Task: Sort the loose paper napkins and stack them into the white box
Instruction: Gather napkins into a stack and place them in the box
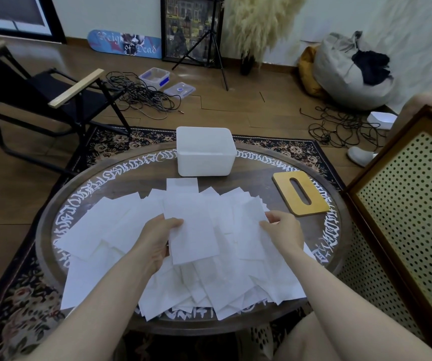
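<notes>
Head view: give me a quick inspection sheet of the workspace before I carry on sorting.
Surface: round table with white lettering around its rim.
Job's things: loose napkins spread in a wide pile; white box upright behind them, open, contents not visible.
Clutter: wooden lid with slot lies flat, right of the box.
Grippers: left hand holds one napkin above the pile; right hand pinches a napkin edge.
Cables: tangled cords on the floor, more at right.
Surroundings: folding chair, tripod, patterned rug, perforated cabinet.
</notes>
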